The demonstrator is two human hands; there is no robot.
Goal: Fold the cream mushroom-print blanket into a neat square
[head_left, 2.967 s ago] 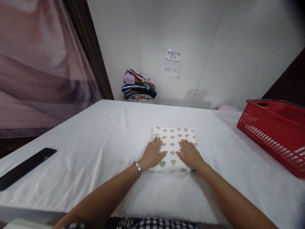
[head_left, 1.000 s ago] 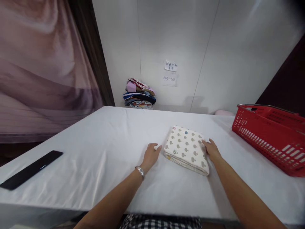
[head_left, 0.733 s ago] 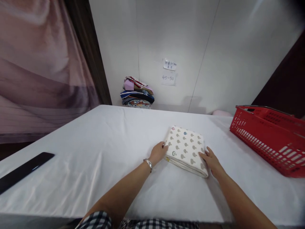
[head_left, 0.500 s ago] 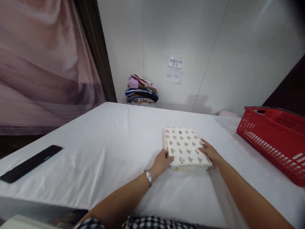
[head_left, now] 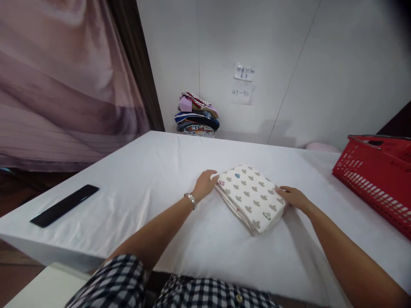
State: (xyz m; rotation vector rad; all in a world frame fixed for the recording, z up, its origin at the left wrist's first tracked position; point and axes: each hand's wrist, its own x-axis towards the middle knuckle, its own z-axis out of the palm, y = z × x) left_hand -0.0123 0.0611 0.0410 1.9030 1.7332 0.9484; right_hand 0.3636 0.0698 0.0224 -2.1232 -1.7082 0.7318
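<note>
A folded cloth, white with grey cloud-like or mushroom-like prints and a few coloured outlines, lies turned at an angle on the table. Its folded layers show along the near left side. My left hand, with a silver bracelet on the wrist, pinches the cloth's left corner. At the opposite corner my right hand grips the edge, thumb side on top and the other fingers partly hidden beneath or behind it.
A white-covered table spreads beneath. To the left lies a flat black glossy slab; to the right stands a red plastic basket. Beyond the far edge, a pile of folded fabrics sits by the wall. A pink curtain hangs at left.
The folded cloth has turned clockwise on the table. My left hand has moved up and left to its left corner, while my right hand stays at the right side. The view has shifted slightly.
</note>
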